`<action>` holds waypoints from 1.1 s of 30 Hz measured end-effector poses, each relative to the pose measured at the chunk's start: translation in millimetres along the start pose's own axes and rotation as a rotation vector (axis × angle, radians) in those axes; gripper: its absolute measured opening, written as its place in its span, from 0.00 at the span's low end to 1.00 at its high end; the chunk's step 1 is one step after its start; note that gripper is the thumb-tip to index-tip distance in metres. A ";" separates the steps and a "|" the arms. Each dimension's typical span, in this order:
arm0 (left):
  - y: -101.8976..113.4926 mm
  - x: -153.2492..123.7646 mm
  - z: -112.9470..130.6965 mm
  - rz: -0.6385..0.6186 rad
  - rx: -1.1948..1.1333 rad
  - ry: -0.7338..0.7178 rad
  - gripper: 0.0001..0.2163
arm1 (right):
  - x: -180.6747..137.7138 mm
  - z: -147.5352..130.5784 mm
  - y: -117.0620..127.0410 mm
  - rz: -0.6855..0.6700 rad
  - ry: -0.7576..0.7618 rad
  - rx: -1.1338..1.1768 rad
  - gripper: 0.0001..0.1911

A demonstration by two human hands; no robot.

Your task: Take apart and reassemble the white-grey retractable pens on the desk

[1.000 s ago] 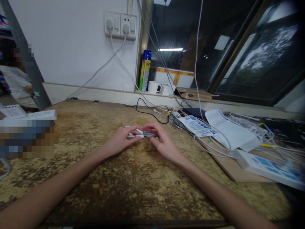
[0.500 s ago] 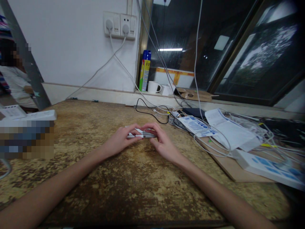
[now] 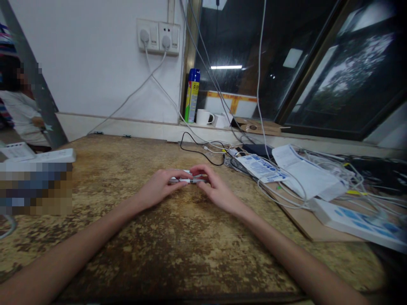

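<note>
Slim white and grey pens [image 3: 185, 181] lie side by side near the middle of the table, pointing left to right; fingers hide much of them, so their number is unclear. My left hand [image 3: 162, 183] closes around their left end, thumb in front and fingers behind. At their right end, my right hand [image 3: 216, 186] curls over the grey part with its thumb at the near side. The fingertips of both hands almost meet above the pens.
The worn wooden table [image 3: 152, 254] carries tangled cables [image 3: 299, 203], papers [image 3: 302, 169] and a white-blue box [image 3: 356, 222] on the right. A power strip [image 3: 60, 156] is at left. A spray can [image 3: 192, 97] and mug [image 3: 203, 116] stand on the sill. A person [image 3: 22, 110] sits far left.
My right thumb and fingers have shifted slightly left along the pens, toward my left hand. My left hand stays nearly in place.
</note>
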State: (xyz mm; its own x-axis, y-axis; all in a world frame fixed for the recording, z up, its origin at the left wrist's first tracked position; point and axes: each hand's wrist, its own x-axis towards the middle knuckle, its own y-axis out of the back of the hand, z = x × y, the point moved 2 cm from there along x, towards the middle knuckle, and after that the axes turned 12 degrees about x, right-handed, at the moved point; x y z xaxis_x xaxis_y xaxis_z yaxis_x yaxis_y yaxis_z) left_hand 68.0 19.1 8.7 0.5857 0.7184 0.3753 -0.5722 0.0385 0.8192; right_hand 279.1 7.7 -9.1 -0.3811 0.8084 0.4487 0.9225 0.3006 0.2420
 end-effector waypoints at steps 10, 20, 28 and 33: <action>3.7 -0.4 -10.3 0.054 0.038 0.048 0.12 | 5.8 14.9 18.7 0.163 -0.078 -0.052 0.13; 3.9 -0.6 -10.3 0.055 0.012 0.045 0.12 | 4.3 9.4 17.0 0.097 -0.065 -0.044 0.13; 4.0 -1.3 -10.1 0.057 0.021 0.075 0.13 | 4.6 8.9 17.4 0.123 -0.112 -0.034 0.13; 4.5 -1.1 -13.3 0.065 0.033 0.051 0.12 | 4.1 5.1 14.4 0.064 -0.089 0.002 0.13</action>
State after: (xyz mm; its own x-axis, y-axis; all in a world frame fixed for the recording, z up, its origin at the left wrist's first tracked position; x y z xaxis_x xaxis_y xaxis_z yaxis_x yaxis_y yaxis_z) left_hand 57.1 27.8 6.2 0.5174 0.7529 0.4068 -0.5887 -0.0319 0.8077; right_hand 291.2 18.0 -8.2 -0.3150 0.8674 0.3853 0.9448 0.2481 0.2138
